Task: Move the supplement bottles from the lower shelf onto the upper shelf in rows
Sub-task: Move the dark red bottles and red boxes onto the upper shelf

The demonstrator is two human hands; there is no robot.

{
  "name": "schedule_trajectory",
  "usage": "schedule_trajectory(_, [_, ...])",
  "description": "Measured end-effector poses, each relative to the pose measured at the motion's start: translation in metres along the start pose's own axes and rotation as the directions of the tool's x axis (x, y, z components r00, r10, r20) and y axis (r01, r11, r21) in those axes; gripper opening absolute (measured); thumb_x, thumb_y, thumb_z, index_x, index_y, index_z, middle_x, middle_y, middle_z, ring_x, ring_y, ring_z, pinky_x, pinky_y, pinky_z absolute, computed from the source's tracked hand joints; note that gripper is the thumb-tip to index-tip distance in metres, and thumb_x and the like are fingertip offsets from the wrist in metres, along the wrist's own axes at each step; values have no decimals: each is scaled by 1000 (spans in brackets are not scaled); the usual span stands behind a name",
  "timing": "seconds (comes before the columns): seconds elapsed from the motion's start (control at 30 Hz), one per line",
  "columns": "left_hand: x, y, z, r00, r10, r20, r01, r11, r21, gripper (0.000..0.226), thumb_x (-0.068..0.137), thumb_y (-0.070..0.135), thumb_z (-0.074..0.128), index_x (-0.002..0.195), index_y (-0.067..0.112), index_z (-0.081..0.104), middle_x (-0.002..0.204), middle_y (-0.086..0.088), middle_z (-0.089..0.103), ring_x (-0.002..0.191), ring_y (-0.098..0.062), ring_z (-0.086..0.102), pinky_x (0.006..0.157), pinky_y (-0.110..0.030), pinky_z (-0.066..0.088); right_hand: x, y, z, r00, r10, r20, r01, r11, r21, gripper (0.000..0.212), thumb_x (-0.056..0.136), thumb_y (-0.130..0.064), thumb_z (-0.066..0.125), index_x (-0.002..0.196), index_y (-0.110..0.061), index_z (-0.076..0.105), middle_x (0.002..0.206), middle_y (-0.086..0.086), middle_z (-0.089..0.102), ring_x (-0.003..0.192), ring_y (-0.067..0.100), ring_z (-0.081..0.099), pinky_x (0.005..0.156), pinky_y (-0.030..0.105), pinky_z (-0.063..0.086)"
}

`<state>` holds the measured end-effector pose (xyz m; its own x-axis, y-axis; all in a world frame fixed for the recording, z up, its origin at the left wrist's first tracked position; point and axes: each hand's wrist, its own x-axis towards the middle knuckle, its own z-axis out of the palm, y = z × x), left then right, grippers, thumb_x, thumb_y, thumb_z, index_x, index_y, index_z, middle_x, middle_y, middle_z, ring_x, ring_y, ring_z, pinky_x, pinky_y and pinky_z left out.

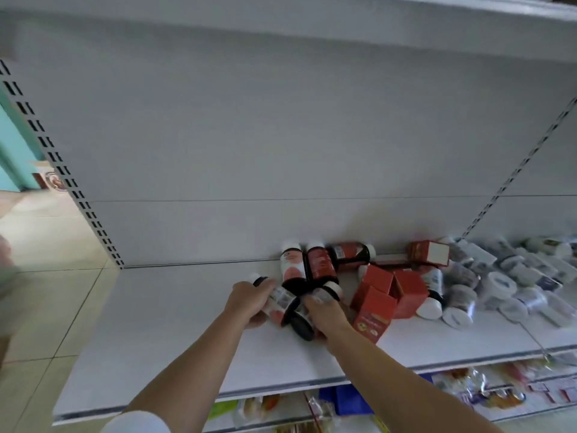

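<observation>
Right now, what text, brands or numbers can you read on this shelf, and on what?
Nothing here is readable.
Dark bottles, including those the left hand and right hand grip: labels blurred, barcode-like bars only.
Red boxes: print too blurred.
White tubs: labels too blurred.
Packets below the shelf: too small.

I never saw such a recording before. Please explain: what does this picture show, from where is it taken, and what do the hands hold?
No machine here: a person works with bare hands, and the one camera sits on the person's head, looking down. On the white shelf lie dark supplement bottles, red boxes and white jars in a loose heap. The left hand grips one dark bottle; the right hand grips a second dark bottle beside it.
</observation>
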<state>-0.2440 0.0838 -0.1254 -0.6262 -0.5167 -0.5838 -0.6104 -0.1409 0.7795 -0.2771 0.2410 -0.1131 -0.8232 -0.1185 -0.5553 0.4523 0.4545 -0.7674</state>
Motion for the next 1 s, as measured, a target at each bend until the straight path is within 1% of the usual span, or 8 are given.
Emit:
schedule_trajectory(0.13, [-16, -3, -4, 995, 97, -8, -97, 992, -84, 61, 73, 38, 77, 113, 12, 38, 98, -10, 62, 82, -23, 68, 52, -31, 56, -9, 8, -12, 999, 41, 25, -45, 980, 193, 35, 82, -28, 71, 103, -2, 59, 83, 10, 63, 75, 25, 60, 70, 33, 47])
schedule_trajectory(0.23, [-41, -7, -23, 978, 207, 36, -196, 961, -197, 53, 76, 27, 79, 113, 18, 41, 103, -7, 63, 86, -20, 69, 58, -33, 57, -36, 3, -22, 998, -52, 31, 41, 958, 285, 53, 82, -18, 74, 118, -5, 37, 97, 12, 62, 83, 25, 66, 69, 34, 55])
schedule_trajectory(0.33, [-79, 2, -53, 938, 332, 96, -307, 927, -214, 58, 65, 33, 82, 113, 18, 53, 104, -6, 70, 89, -19, 71, 65, -34, 56, -76, -12, -28, 970, -230, 83, 195, 933, 303, 57, 84, -15, 73, 125, -11, 35, 108, 14, 61, 94, 27, 68, 74, 35, 58])
schedule_trajectory(0.5, [-170, 34, -115, 842, 522, 137, -502, 851, -158, 45, 56, 37, 78, 98, 24, 67, 89, 5, 76, 87, -14, 73, 76, -32, 55, -164, -50, -27, 843, -527, 109, 481, 828, 287, 50, 87, -24, 71, 128, -29, 42, 107, 0, 69, 93, 13, 71, 80, 34, 58])
schedule_trajectory(0.67, [-255, 64, -179, 731, 672, 119, -657, 740, -144, 39, 61, 37, 70, 97, 22, 65, 84, 4, 76, 80, -13, 73, 70, -30, 55, -252, -90, -23, 784, -610, 116, 522, 748, 411, 38, 78, -31, 60, 116, -29, 55, 107, 10, 69, 95, 28, 70, 79, 47, 58])
schedule_trajectory(0.83, [-320, 94, -234, 653, 757, 18, -748, 648, -146, 31, 57, 43, 60, 81, 24, 67, 74, 1, 74, 76, -19, 72, 80, -47, 56, -323, -128, -23, 681, -728, 86, 650, 654, 388, 13, 92, -27, 57, 104, -33, 58, 80, -7, 73, 75, 16, 72, 60, 33, 58])
schedule_trajectory(0.93, [-354, 116, -264, 564, 826, 23, -822, 564, -83, 32, 53, 57, 59, 75, 37, 71, 82, 1, 75, 82, -21, 73, 85, -51, 55, -358, -155, -23, 603, -790, 112, 711, 596, 374, 20, 75, -41, 61, 94, -41, 65, 84, 0, 73, 80, 28, 71, 66, 48, 57])
schedule_trajectory(1.0, [-369, 132, -283, 490, 872, 13, -869, 490, -73, 32, 55, 58, 61, 78, 38, 71, 85, 2, 76, 83, -20, 73, 83, -48, 55, -371, -177, -23, 540, -836, 97, 743, 528, 411, 21, 71, -37, 57, 89, -38, 67, 80, -2, 74, 75, 21, 72, 60, 38, 58])
